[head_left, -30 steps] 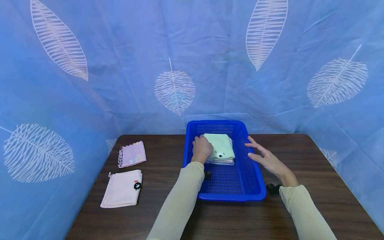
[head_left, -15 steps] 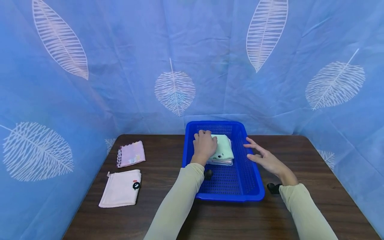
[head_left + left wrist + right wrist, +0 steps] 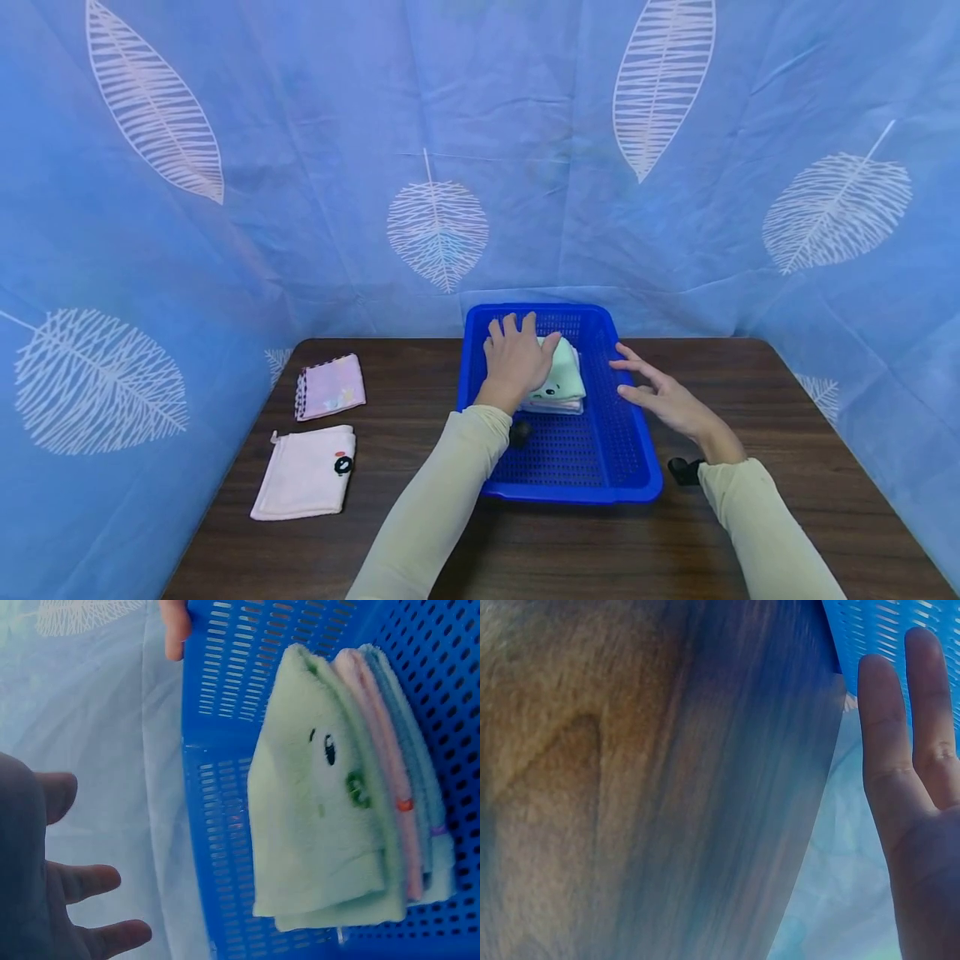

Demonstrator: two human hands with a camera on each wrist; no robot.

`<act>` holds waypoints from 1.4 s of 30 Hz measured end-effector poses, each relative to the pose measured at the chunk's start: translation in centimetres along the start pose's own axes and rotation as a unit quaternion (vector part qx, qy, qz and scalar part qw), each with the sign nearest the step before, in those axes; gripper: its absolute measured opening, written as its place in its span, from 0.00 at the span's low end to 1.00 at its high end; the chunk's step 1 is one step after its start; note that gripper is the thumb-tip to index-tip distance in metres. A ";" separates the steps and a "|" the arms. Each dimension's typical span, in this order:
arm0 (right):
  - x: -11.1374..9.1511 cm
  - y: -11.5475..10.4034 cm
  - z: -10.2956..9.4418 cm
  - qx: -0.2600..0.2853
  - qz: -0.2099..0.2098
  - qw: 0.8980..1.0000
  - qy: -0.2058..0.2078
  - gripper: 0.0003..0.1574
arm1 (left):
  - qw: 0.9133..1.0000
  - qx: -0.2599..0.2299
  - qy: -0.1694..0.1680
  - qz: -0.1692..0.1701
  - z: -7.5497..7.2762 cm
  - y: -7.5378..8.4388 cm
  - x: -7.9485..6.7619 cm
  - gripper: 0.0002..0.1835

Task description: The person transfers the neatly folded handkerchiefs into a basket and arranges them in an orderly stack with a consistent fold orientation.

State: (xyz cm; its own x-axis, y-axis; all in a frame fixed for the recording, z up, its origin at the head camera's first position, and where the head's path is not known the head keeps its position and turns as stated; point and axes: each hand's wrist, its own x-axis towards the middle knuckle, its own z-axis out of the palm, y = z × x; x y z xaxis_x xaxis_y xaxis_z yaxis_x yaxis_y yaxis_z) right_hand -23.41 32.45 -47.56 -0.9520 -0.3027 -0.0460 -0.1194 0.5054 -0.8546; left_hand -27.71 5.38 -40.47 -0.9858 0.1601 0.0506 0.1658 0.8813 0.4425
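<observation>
A blue plastic basket (image 3: 562, 493) with perforated walls stands on the table. Inside lies a stack of folded towels: a pale green towel (image 3: 322, 825) with an embroidered face on top, then a pink towel (image 3: 386, 765) and a blue-grey towel (image 3: 412, 750) beneath it. My left hand (image 3: 516, 358) is over the basket's left half with fingers spread, holding nothing; it covers part of the green towel in the head view. At the basket's right wall, my right hand (image 3: 667, 404) has its fingers extended along the rim (image 3: 637, 417).
To the left on the brown table (image 3: 397, 400) lie a folded lilac cloth (image 3: 332, 387) with a checked edge and a folded pale pink towel (image 3: 306, 473) with a small loop. A blue curtain (image 3: 525, 208) with white leaf prints hangs close behind the table.
My left hand has let go of the green towel, risen and spread its fingers, shifting slightly right. The right hand stays at the basket's right side.
</observation>
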 end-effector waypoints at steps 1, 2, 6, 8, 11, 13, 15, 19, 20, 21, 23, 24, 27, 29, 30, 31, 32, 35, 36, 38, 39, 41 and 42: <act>0.0 0.0 0.0 0.001 0.001 1.000 0.000 0.34 | 1.000 -0.002 0.001 0.004 -0.2 0.0 0.0 0.37; 0.0 0.0 0.0 0.003 0.001 1.000 -0.002 0.34 | 1.000 -0.001 0.000 0.008 -0.3 -0.1 0.0 0.37; 0.0 0.0 0.0 0.008 0.002 1.000 -0.007 0.35 | 1.000 0.015 -0.002 0.023 -0.8 -0.4 -0.1 0.38; 0.0 0.0 0.1 0.008 0.000 1.000 -0.007 0.35 | 0.999 0.031 -0.002 0.035 -1.1 -0.5 -0.1 0.38; 0.0 0.0 0.1 0.008 -0.003 1.000 -0.007 0.34 | 0.998 0.049 -0.001 0.048 -1.8 -0.8 -0.3 0.37; 0.0 -0.1 0.1 0.007 -0.002 1.000 -0.006 0.34 | 0.997 0.055 0.002 0.055 -2.4 -0.9 -0.6 0.37; 0.0 -0.1 0.1 0.005 -0.001 1.000 -0.004 0.34 | 0.997 0.056 0.004 0.058 -2.9 -1.0 -0.8 0.37; -0.1 -0.2 0.0 -0.004 -0.001 1.000 0.000 0.35 | 0.996 0.055 0.014 0.064 -3.6 -1.4 -1.0 0.37; -0.1 -0.2 0.0 -0.004 0.000 1.000 0.001 0.35 | 0.996 0.055 0.015 0.065 -3.8 -1.5 -1.1 0.37; -0.1 -0.2 -0.1 -0.003 0.000 1.000 0.001 0.35 | 0.996 0.055 0.016 0.065 -4.0 -1.6 -1.1 0.37; -0.1 -0.2 -0.1 -0.002 0.000 1.000 0.002 0.35 | 0.996 0.051 0.017 0.066 -4.3 -2.0 -1.2 0.37; -0.1 -0.1 -0.1 -0.003 0.000 1.000 0.003 0.35 | 0.996 0.052 0.016 0.065 -4.4 -2.1 -1.3 0.37; 0.0 -0.1 -0.1 0.000 0.000 1.000 0.004 0.35 | 0.997 0.049 0.015 0.061 -4.8 -2.7 -1.5 0.37; 0.0 -0.1 0.0 0.002 -0.001 1.000 0.003 0.35 | 0.997 0.046 0.015 0.057 -5.0 -3.1 -1.7 0.37; 0.0 -0.1 0.0 0.003 -0.002 1.000 0.003 0.35 | 0.997 0.044 0.015 0.056 -5.1 -3.3 -1.7 0.37; 0.0 0.0 0.0 0.004 -0.002 1.000 0.003 0.35 | 0.997 0.044 0.015 0.054 -5.2 -3.5 -1.8 0.37; 0.0 0.0 0.0 0.005 -0.002 1.000 0.002 0.35 | 0.998 0.044 0.016 0.053 -5.4 -3.7 -1.9 0.37; 0.0 0.0 0.1 0.008 -0.003 1.000 0.004 0.35 | 0.998 0.036 0.025 0.052 -5.9 -4.3 -2.1 0.37; 0.0 0.1 0.1 0.008 -0.003 1.000 0.005 0.35 | 0.998 0.033 0.031 0.051 -6.1 -4.5 -2.2 0.37; 0.0 0.1 0.1 0.010 -0.004 1.000 0.005 0.35 | 0.998 0.032 0.039 0.049 -6.3 -4.8 -2.3 0.37; 0.0 0.1 0.1 0.011 -0.004 1.000 0.005 0.35 | 0.998 0.029 0.043 0.048 -6.4 -5.0 -2.4 0.37; 0.0 0.1 0.1 0.011 -0.004 1.000 0.005 0.35 | 0.997 0.029 0.048 0.045 -6.5 -5.3 -2.6 0.37; 0.0 0.2 0.1 0.011 -0.004 1.000 0.005 0.35 | 0.997 0.028 0.049 0.044 -6.6 -5.5 -2.7 0.38</act>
State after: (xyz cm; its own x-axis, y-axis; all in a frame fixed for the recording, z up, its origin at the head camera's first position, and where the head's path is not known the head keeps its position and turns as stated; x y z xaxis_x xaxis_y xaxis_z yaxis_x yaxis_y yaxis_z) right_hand -23.42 32.43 -47.76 -0.9538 -0.2987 -0.0338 -0.1209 0.4842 -0.8665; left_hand -26.14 -2.84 -37.19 -0.9645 0.1966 0.1766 0.2512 0.8896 0.3815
